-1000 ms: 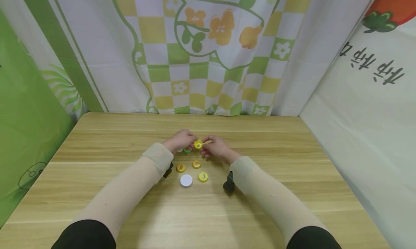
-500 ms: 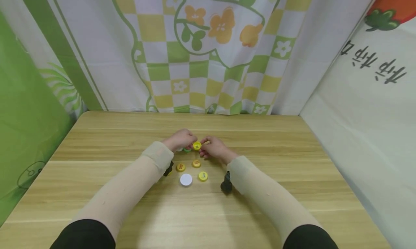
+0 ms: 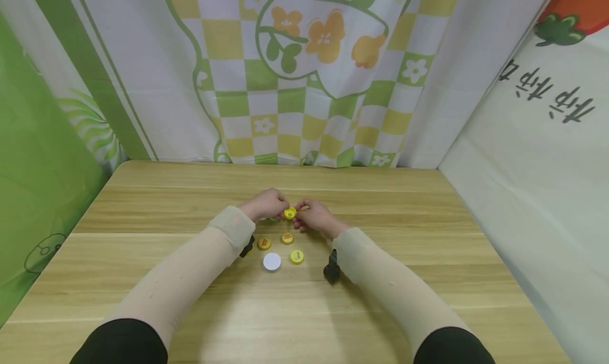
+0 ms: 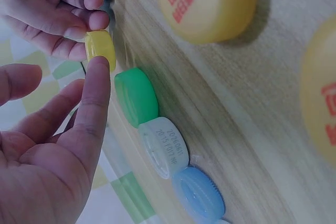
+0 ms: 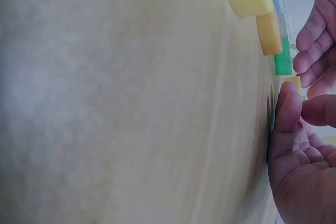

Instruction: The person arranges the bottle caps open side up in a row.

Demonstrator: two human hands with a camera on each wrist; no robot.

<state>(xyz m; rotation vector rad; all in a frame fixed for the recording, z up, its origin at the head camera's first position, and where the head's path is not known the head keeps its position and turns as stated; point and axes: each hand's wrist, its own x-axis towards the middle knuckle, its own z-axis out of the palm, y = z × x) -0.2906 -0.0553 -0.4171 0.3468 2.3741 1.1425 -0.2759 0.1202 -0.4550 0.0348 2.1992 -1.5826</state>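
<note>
Between the two hands is a yellow bottle cap (image 3: pixel 290 213), lifted off the table with its hollow side toward the head camera. My right hand (image 3: pixel 317 216) pinches it by one side with thumb and finger. From the opposite side, my left hand (image 3: pixel 266 204) touches the cap with an extended index fingertip, its thumb held apart, as the left wrist view shows. Beside the left hand, a green cap (image 4: pixel 136 97), a white cap (image 4: pixel 164 148) and a blue cap (image 4: pixel 198 195) stand in a row. The left hand mostly hides them in the head view.
Nearer the person lie two orange-yellow caps with red print (image 3: pixel 264 243) (image 3: pixel 287 238), a yellow cap (image 3: pixel 297 257) and a larger white disc-shaped lid (image 3: pixel 272 262). All rest on a wooden table (image 3: pixel 380 311). A patterned curtain (image 3: pixel 314 115) hangs behind its far edge.
The hands and the yellow cap stay almost in place, with only slight shifts. The left hand covers more of the green cap in the head view.
</note>
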